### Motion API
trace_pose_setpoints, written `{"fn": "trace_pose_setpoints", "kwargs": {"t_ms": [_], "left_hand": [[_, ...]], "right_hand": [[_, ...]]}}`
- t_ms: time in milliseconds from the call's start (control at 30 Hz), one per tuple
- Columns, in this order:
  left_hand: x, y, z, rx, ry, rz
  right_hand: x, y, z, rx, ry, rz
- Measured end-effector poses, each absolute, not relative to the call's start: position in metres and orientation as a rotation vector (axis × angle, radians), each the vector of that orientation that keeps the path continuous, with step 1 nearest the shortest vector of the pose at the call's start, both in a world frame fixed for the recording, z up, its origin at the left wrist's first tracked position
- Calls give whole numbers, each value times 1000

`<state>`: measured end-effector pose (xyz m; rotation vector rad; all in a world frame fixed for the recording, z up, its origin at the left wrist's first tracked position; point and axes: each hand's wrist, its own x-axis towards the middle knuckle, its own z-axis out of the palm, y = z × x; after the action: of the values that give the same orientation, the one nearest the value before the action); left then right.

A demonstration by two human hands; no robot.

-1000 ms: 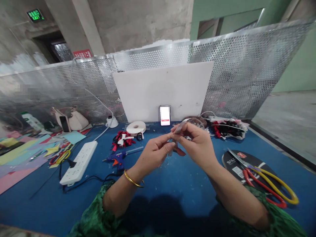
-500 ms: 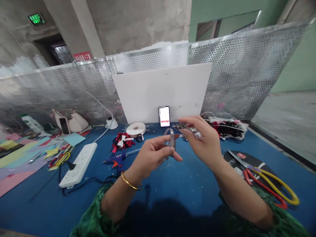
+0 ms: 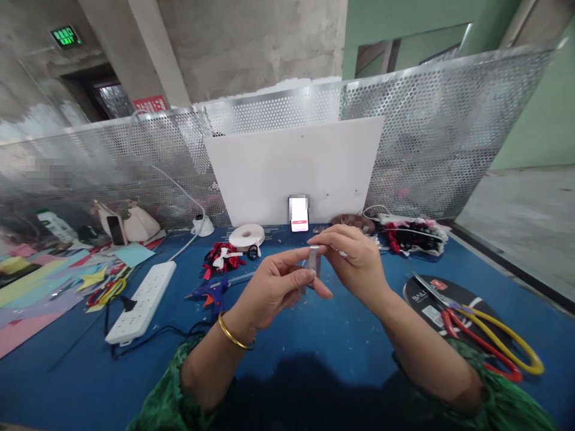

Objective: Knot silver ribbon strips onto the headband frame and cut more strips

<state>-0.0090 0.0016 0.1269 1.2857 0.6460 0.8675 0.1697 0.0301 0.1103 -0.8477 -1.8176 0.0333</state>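
Note:
My left hand (image 3: 279,284) pinches a short loop of grey ribbon (image 3: 313,261) above the middle of the blue table (image 3: 314,353). My right hand (image 3: 357,257) comes in from the right, and its thumb and fingertips close on the top of the same loop. Both hands hover over the table, a little in front of a phone (image 3: 299,212) that leans against a white board (image 3: 294,170).
A blue glue gun (image 3: 211,293), a white power strip (image 3: 141,293), a ribbon roll (image 3: 247,235) and red-and-white bows (image 3: 222,257) lie to the left. Red and yellow scissors (image 3: 489,338) rest on a round black pad at right. Coloured paper covers the far left. A perforated metal screen stands behind.
Half a second ago my right hand was lifted off the ribbon with fingers spread; now it has come back and pinches the top of the loop. The left hand stayed nearly still.

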Motion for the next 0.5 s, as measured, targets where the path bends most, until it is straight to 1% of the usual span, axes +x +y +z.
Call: {"fn": "trace_pose_setpoints", "kwargs": {"t_ms": [333,500], "left_hand": [[-12,6,130,1229,623,1034],[-13,10,129,1184,611,1148]], "right_hand": [[159,24,108,-903,-1680,131],[153,19,108,-925,-1620,235]]}}
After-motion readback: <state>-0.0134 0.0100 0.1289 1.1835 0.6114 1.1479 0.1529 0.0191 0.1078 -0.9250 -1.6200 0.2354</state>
